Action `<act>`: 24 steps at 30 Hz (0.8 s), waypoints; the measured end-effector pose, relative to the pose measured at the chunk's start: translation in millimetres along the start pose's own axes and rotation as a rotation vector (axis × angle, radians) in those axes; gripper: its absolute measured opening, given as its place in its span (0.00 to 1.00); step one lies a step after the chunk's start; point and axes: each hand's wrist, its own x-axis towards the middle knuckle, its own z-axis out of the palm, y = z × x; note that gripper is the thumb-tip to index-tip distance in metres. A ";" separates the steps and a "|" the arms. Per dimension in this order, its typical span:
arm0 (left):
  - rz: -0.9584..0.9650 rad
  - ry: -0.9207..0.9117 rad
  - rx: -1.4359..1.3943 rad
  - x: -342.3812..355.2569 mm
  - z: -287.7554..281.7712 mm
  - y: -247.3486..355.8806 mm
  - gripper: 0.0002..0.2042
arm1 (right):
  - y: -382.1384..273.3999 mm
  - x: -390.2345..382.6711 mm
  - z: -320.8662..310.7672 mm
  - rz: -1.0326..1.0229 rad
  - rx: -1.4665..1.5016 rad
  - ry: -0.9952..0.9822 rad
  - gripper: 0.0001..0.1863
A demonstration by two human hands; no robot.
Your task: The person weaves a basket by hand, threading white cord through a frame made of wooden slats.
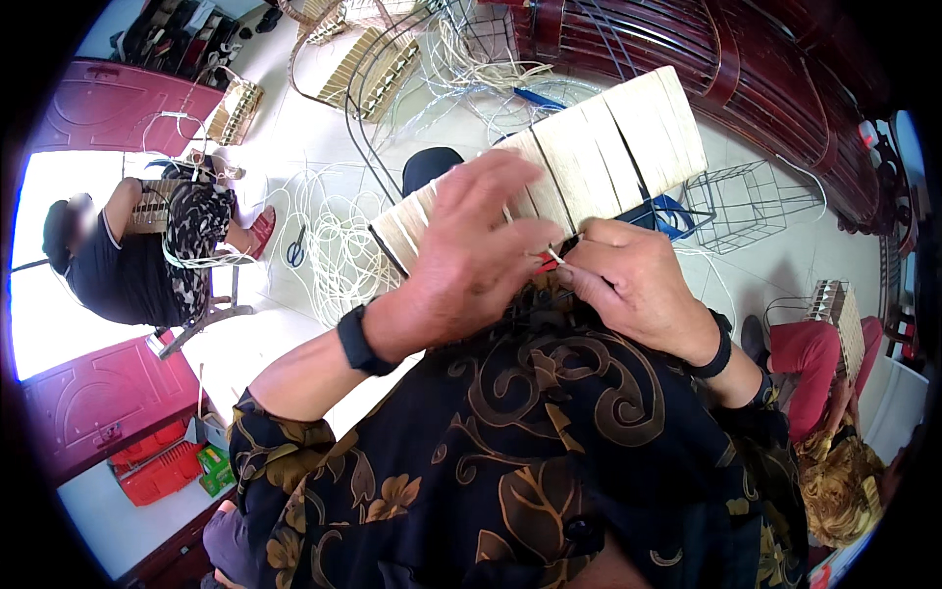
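Observation:
A cream panel of wrapped strands, divided by dark gaps, lies in front of me across my lap. My left hand, slightly blurred, is over its left half with fingers curved and apart, holding nothing that I can see, its thumb near a short white cord end. My right hand is closed at the panel's near edge, pinching that cord between thumb and finger. Just beside the pinch is a small red object, partly hidden and too unclear to name. Both wrists wear black bands.
Coiled white cord and scissors lie left on the floor. Wire frames and part-woven baskets stand around. A seated co-worker is at left, another at lower right. A dark red wooden bench runs along the back.

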 end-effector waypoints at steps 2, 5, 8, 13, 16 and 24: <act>-0.133 0.023 0.032 -6.9 -15.3 6.3 0.24 | -3.0 -1.0 -0.6 0.046 0.142 0.016 0.04; -0.275 -0.004 0.136 -19.4 -31.5 9.4 0.31 | -2.4 -1.1 0.7 0.062 0.255 0.046 0.05; -0.325 0.003 0.212 -20.4 -31.6 10.2 0.30 | -2.5 0.0 0.7 0.047 0.286 0.067 0.05; -0.240 0.058 0.271 0.9 -3.9 0.2 0.34 | 0.3 2.0 3.2 -0.017 0.207 0.046 0.04; -0.222 0.014 0.209 2.7 1.6 -12.9 0.37 | 0.3 0.3 0.2 -0.018 0.188 0.013 0.05; -0.285 -0.036 0.180 3.7 5.4 -13.9 0.40 | 2.3 -1.3 3.4 0.102 0.298 0.060 0.09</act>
